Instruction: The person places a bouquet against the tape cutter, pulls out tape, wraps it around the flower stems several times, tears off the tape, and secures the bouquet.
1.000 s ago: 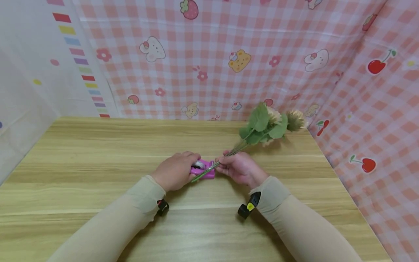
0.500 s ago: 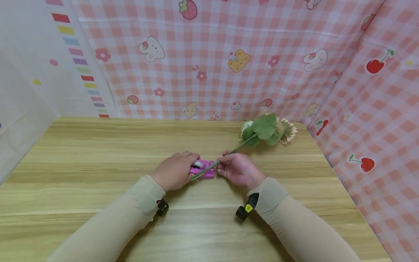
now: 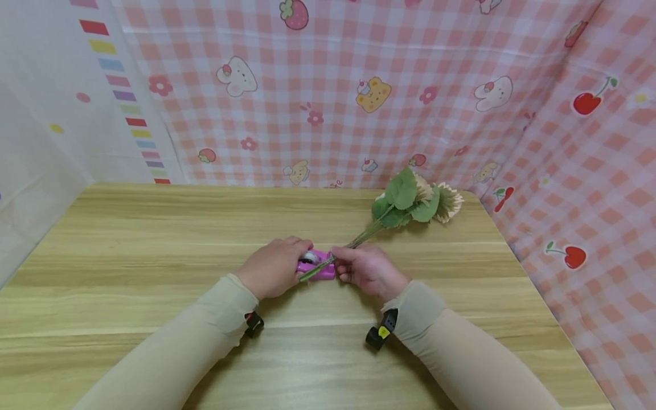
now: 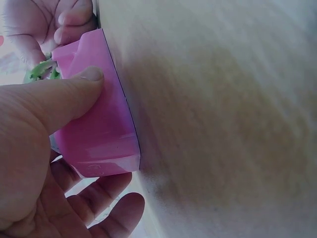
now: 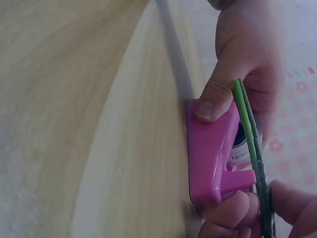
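My left hand [image 3: 274,267] grips a pink tape dispenser [image 3: 326,275] on the table, its thumb against the near side in the left wrist view. A roll of clear tape [image 5: 240,154] sits inside the dispenser. My right hand [image 3: 370,270] pinches the stems of a bunch of artificial flowers [image 3: 402,199] right at the dispenser's cutting end. The green stem ends [image 5: 242,101] slant across the top of the dispenser towards the left hand's thumb. Leaves and pale blooms point away to the back right.
The wood-grain table [image 3: 179,228] meets a pink checked cloth [image 3: 333,74] at the back and another checked cloth on the right. White cloth [image 3: 46,131] hangs at the left. Each wrist wears a small black camera.
My right hand has shifted slightly left and nearer, its fingertips closer to the dispenser. The flower heads have turned and moved a little left. The left hand and dispenser have stayed put.
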Demonstrator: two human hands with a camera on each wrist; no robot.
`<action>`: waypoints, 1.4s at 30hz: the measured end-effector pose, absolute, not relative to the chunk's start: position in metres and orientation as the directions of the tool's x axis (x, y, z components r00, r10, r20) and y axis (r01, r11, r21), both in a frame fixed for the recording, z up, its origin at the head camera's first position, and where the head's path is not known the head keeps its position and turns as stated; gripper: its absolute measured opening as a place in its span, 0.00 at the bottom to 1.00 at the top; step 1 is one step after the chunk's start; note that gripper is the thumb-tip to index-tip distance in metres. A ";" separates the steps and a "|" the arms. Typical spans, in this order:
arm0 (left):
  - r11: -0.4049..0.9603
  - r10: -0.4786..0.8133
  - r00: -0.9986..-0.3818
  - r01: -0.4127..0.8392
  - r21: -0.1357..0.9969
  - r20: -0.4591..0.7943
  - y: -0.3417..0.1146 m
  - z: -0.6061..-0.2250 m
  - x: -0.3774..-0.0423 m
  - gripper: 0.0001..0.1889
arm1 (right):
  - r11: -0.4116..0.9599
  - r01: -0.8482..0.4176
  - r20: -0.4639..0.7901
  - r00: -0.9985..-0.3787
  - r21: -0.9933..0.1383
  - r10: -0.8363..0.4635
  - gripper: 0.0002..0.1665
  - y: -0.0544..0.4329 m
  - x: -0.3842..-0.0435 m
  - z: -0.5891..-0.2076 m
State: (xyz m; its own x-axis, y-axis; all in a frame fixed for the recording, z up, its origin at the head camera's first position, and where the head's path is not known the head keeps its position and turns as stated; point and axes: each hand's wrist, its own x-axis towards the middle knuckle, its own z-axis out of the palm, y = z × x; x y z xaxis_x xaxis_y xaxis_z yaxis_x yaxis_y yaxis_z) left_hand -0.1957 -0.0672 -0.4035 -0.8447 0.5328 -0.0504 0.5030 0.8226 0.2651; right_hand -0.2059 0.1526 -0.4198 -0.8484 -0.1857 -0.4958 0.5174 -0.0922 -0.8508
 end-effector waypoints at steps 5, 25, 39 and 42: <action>0.827 0.522 -0.851 0.488 0.278 -0.059 -0.067 -0.403 -0.195 0.34 | -0.131 0.500 -0.481 -0.863 -0.856 -0.154 0.12 0.151 -0.204 -0.415; 0.825 0.527 -0.849 0.496 0.270 -0.049 -0.068 -0.405 -0.196 0.35 | -0.162 0.484 -0.450 -0.869 -0.860 -0.209 0.09 0.154 -0.209 -0.410; 0.821 0.529 -0.847 0.495 0.285 -0.053 -0.070 -0.406 -0.196 0.36 | -0.154 0.484 -0.444 -0.864 -0.861 -0.237 0.12 0.162 -0.210 -0.412; 0.820 0.530 -0.846 0.496 0.287 -0.054 -0.069 -0.405 -0.196 0.36 | -0.156 0.488 -0.448 -0.863 -0.859 -0.235 0.12 0.163 -0.211 -0.412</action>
State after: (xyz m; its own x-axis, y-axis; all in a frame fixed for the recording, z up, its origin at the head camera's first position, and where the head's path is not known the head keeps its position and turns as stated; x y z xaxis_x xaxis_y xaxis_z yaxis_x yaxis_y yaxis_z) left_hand -0.1961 -0.0695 -0.4055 -0.8461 0.5304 -0.0536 0.4958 0.8198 0.2866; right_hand -0.2109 0.1632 -0.4124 -0.8628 -0.2347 -0.4477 0.4881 -0.1562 -0.8587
